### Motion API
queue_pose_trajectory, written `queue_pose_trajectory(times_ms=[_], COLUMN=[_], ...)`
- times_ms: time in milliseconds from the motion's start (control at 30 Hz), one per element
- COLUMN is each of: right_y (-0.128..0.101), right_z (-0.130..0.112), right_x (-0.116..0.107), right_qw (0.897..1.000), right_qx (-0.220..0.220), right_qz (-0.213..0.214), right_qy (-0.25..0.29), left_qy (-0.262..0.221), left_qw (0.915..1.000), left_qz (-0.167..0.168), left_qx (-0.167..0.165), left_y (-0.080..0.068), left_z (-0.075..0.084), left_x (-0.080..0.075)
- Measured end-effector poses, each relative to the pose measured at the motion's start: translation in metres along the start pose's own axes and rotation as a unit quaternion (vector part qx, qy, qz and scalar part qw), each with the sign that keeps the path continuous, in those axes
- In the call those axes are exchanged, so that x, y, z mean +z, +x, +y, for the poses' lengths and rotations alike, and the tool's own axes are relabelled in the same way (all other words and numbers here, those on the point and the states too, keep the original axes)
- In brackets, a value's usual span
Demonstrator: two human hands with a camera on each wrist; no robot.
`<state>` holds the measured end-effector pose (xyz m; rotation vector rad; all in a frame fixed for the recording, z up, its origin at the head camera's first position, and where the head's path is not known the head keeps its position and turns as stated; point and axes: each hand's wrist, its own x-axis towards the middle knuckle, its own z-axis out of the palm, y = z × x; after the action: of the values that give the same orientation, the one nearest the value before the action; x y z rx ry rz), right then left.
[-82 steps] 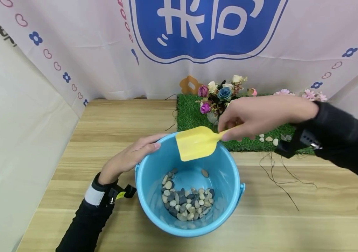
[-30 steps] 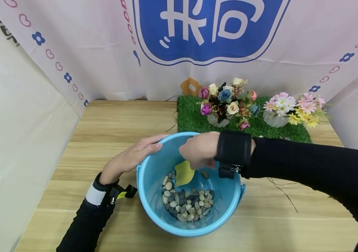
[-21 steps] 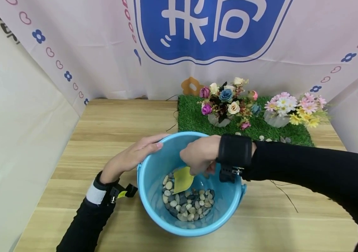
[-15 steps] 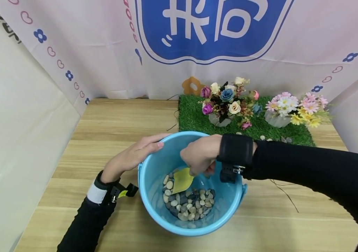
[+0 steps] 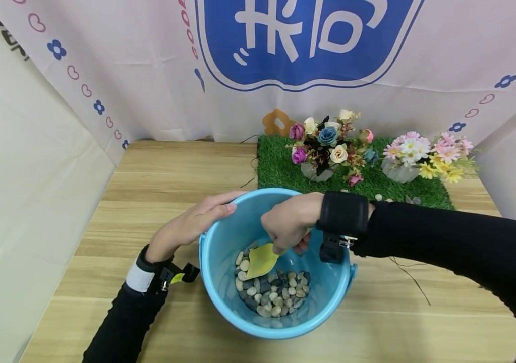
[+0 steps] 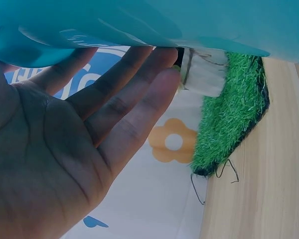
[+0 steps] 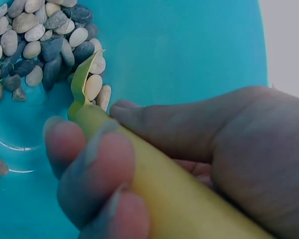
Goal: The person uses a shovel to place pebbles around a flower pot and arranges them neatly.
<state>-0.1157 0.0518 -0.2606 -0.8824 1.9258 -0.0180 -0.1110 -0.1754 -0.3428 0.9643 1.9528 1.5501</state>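
**Yellow scoop digging into the pebbles on a wooden tabletop**

Nearest us, the blue bucket is sitting on the pale wooden table, its floor carrying a heap of grey and cream pebbles. The right hand is reaching inside, fingers curling tight round the handle of the yellow scoop, whose blade is lying against the stones. The left hand is resting on the bucket's far-left rim, fingers straight and relaxed, steadying it. Moving back, a green turf mat is lying on the table with a few loose pebbles on it, carrying two small pots of flowers. Beyond, a pink backdrop with a blue emblem is hanging across the rear, and plain cream sheeting is closing the left side.
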Motion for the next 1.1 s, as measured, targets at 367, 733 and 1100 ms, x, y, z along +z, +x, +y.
queue_pose_trajectory(times_ms=[367, 733, 1100], right_y=[-0.001, 0.007, 0.012], right_z=[0.001, -0.009, -0.035], right_x=[-0.001, -0.007, -0.007], right_qw=[1.0, 0.997, 0.992], right_qx=[-0.011, 0.021, 0.053], right_qz=[0.002, -0.026, -0.04], right_qy=[-0.004, -0.072, -0.107], left_qy=[0.0, -0.001, 0.016], left_qw=[1.0, 1.0, 0.9999], left_qz=[-0.002, -0.004, 0.003], left_qx=[0.003, -0.008, 0.001], left_y=[0.0, 0.001, 0.001], left_z=[0.001, 0.001, 0.002], left_x=[-0.001, 0.0, 0.0])
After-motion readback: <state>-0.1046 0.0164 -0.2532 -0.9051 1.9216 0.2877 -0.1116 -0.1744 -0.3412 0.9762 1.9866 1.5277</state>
